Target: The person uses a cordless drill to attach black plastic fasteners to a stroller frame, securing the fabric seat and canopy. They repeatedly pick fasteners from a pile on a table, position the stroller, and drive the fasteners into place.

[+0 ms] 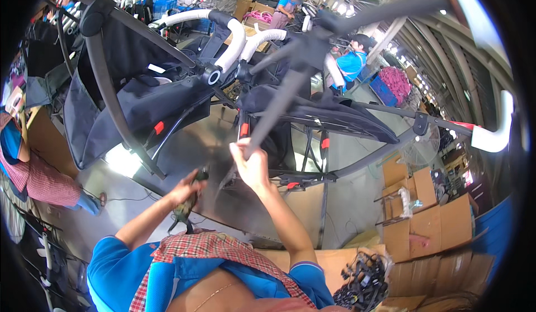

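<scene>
In front of me stand stroller frames with dark fabric seats (151,102) and white-wrapped handles (234,41). My right hand (251,164) is closed around the lower end of a dark grey stroller tube (279,102), which slants up to a blurred joint. Lower and to the left, my left hand (188,191) grips a dark green and black hand tool (185,207). The tool looks like a power screwdriver, but its tip is unclear. It is apart from the frame. Red clips (244,129) show on the frame near my right hand.
A metal-topped surface (195,139) lies under the frames. At the right are open cardboard boxes (427,228), and a heap of black straps or parts (363,278) lies beside me. A person in a checked apron (42,167) is at the left; others work farther back.
</scene>
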